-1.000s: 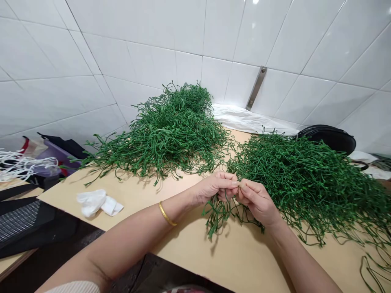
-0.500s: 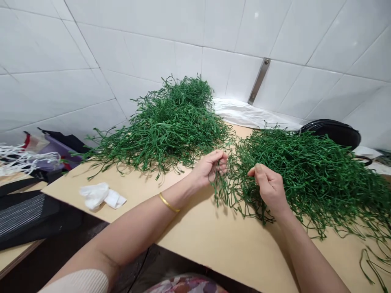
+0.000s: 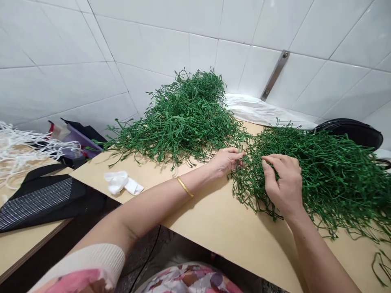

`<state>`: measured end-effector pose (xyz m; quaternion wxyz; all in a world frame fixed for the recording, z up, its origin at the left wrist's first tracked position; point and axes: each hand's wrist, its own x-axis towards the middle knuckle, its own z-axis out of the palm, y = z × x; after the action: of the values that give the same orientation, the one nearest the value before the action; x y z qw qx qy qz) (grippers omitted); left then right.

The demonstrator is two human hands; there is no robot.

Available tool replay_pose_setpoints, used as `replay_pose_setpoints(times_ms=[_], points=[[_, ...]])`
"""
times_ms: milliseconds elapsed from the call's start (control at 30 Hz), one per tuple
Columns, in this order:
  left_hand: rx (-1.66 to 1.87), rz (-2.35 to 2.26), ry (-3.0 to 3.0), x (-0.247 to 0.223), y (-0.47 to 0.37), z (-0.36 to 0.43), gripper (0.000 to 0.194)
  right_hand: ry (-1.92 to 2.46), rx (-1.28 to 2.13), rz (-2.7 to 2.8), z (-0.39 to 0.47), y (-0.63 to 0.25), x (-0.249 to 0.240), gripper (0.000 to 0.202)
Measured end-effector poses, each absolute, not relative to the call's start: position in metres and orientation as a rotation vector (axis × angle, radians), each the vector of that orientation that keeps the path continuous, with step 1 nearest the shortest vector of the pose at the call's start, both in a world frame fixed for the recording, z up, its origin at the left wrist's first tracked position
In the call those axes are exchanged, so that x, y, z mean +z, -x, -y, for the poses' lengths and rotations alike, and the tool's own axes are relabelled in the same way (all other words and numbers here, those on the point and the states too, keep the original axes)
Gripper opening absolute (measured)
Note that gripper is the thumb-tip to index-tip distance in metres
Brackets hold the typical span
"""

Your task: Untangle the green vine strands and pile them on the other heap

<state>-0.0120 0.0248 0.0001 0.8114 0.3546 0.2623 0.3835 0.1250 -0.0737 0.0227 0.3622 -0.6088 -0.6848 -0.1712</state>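
Observation:
Thin green cords with small knotted ends lie in two heaps: a left heap [image 3: 189, 118] against the wall and a right heap [image 3: 330, 175]. My left hand [image 3: 227, 162] is in the gap between them, fingers closed round a few green cords at the left edge of the right heap. Over that same edge is my right hand [image 3: 284, 179], thumb and forefinger pinched together. Whatever its fingertips hold is too small to make out against the green behind. A gold bangle [image 3: 185, 187] circles my left wrist.
Crumpled white tissue [image 3: 122, 183] lies on the wooden table [image 3: 195, 215] at left. White cords [image 3: 36, 142] and a black cloth item [image 3: 45, 199] are on another surface farther left. Behind the right heap sits a black case [image 3: 351, 132], with white sheeting [image 3: 253, 106] along the wall.
The view has swung left, so things appear farther right. My right hand has turned and its fingers reach toward my left. Strands hanging from my left hand show less now.

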Motion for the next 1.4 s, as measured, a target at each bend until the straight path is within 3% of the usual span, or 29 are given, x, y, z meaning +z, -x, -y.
replay_pose_setpoints(times_ms=[100, 233, 500, 1167, 1400], points=[[0.795, -0.579, -0.890, 0.009, 0.010, -0.023, 0.017, 1.537, -0.398, 1.793, 0.071, -0.119, 0.017, 0.022], [0.822, -0.560, -0.953, 0.007, 0.008, -0.018, 0.017, 1.558, -0.287, 1.863, 0.063, -0.118, 0.002, 0.042], [0.776, -0.515, -0.986, -0.006, 0.014, -0.016, 0.014, 1.531, 0.028, 1.842, 0.058, -0.120, -0.007, 0.017], [0.694, -0.644, -1.086, 0.004, 0.018, -0.011, 0.014, 1.481, 0.300, 1.824, 0.059, -0.123, -0.012, 0.033], [0.656, -0.555, -1.148, 0.003, 0.020, -0.012, 0.012, 1.386, 0.255, 1.730, 0.060, -0.120, -0.008, 0.022]])
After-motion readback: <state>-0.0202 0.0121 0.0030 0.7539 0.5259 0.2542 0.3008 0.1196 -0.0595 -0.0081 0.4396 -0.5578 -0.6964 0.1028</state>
